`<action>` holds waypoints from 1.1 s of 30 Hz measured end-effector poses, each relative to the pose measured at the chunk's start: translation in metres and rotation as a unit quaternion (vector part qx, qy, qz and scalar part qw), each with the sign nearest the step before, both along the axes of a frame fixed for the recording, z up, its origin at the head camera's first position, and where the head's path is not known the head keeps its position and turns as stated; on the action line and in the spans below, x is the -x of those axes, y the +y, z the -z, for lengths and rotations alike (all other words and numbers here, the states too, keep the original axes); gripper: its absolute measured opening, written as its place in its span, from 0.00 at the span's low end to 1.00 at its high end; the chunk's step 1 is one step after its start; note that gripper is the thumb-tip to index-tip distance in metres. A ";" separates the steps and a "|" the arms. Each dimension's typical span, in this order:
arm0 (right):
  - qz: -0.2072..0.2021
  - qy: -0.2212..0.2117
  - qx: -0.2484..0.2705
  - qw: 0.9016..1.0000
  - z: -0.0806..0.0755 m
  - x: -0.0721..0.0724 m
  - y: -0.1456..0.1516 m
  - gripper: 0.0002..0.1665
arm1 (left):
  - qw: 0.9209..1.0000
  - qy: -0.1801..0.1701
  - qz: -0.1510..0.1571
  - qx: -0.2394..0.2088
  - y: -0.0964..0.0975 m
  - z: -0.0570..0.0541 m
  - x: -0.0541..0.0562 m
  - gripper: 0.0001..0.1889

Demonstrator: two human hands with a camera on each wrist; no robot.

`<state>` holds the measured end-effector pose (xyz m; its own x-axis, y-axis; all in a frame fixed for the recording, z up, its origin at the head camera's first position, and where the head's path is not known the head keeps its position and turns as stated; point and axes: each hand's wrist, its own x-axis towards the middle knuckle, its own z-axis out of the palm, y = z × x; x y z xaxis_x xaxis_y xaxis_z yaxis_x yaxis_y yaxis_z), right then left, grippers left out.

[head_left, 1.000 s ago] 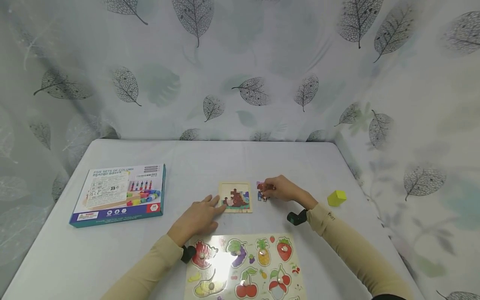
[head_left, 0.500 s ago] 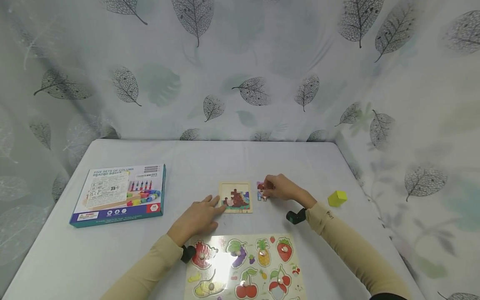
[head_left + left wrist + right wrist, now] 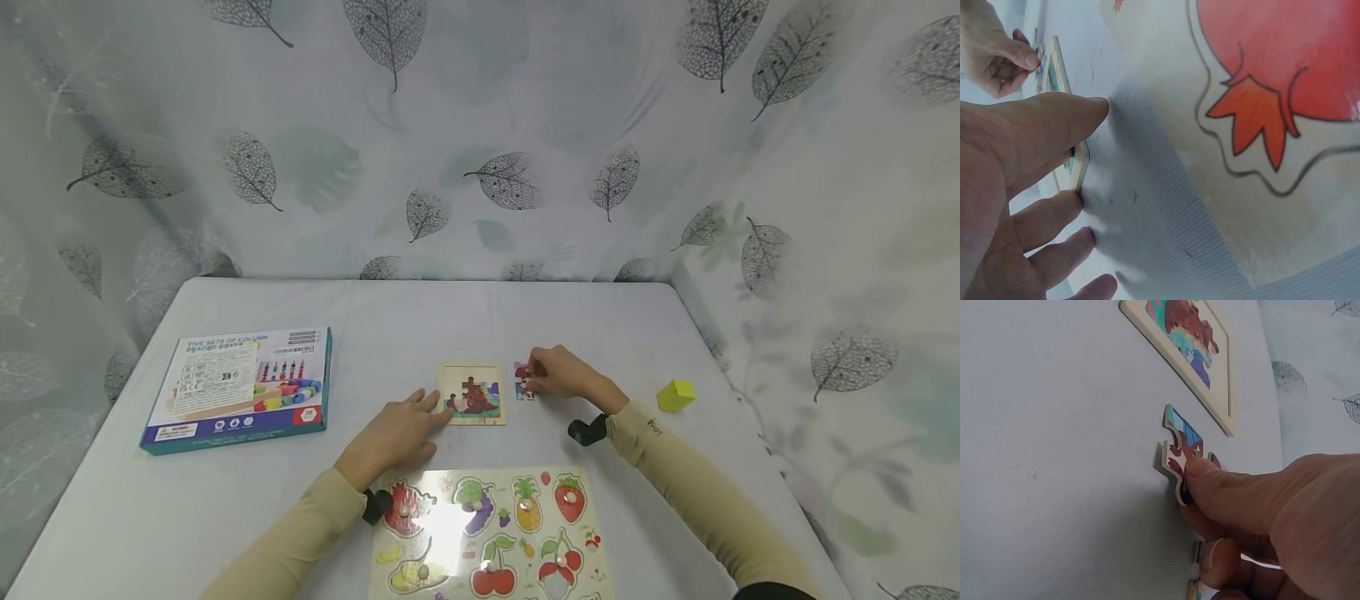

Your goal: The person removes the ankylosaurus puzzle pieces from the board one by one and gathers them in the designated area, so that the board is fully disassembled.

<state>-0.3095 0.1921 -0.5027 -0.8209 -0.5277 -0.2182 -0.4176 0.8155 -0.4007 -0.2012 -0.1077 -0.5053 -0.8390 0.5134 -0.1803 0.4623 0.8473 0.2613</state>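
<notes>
My right hand [image 3: 566, 375] pinches a jigsaw piece [image 3: 1175, 461] between thumb and fingers, just right of a small wooden puzzle tray [image 3: 457, 377]. Brown, blue and white show on the piece, and the thumb covers part of it. Below the curled fingers, other loose pieces [image 3: 1195, 591] peek out in the right wrist view. The tray holds a partly assembled picture with a brown animal in it, bare wood showing above. At the tray's left edge rests my left hand [image 3: 386, 437], its fingers relaxed and spread, fingertips at the rim.
A large fruit puzzle board [image 3: 480, 483] lies nearest me, glare on its surface. To the left is a flat boxed bead set [image 3: 236, 387]. A yellow block [image 3: 676, 396] stands beyond the right wrist. Leaf-print curtain [image 3: 465, 125] surrounds the table.
The right hand has shifted very slightly at the loose pieces, its wrist drawing a little to the left. The left hand and the tray stay in place.
</notes>
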 end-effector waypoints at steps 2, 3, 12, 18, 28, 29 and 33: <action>0.000 0.001 -0.004 1.000 -0.001 -0.001 -0.001 0.12 | 1.000 -0.002 -0.001 0.001 0.000 0.000 0.000 0.28; 0.000 0.001 -0.004 1.000 -0.002 -0.001 -0.001 0.12 | 1.000 -0.002 -0.001 0.002 0.000 0.000 0.000 0.28; 0.002 0.014 0.001 1.000 -0.010 -0.003 -0.019 0.09 | 1.000 -0.001 -0.005 0.003 0.001 0.001 0.000 0.28; -0.047 0.008 0.003 0.999 -0.016 -0.008 -0.051 0.15 | 1.000 -0.006 -0.009 -0.002 0.002 0.002 0.000 0.28; -0.060 -0.041 -0.050 0.996 -0.012 -0.009 -0.087 0.19 | 1.000 0.002 -0.004 0.002 0.002 0.002 0.001 0.28; -0.059 -0.042 -0.054 0.996 -0.010 -0.009 -0.088 0.20 | 1.000 0.002 -0.003 0.003 0.002 0.002 0.001 0.28; -0.067 -0.044 -0.060 0.995 -0.005 -0.009 -0.091 0.22 | 1.000 0.003 -0.001 0.004 0.002 0.001 0.001 0.27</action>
<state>-0.3008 0.1010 -0.4979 -0.7194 -0.5976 -0.3542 -0.4943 0.7986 -0.3434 -0.2018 -0.1053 -0.5063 -0.8409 0.5102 -0.1806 0.4620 0.8505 0.2513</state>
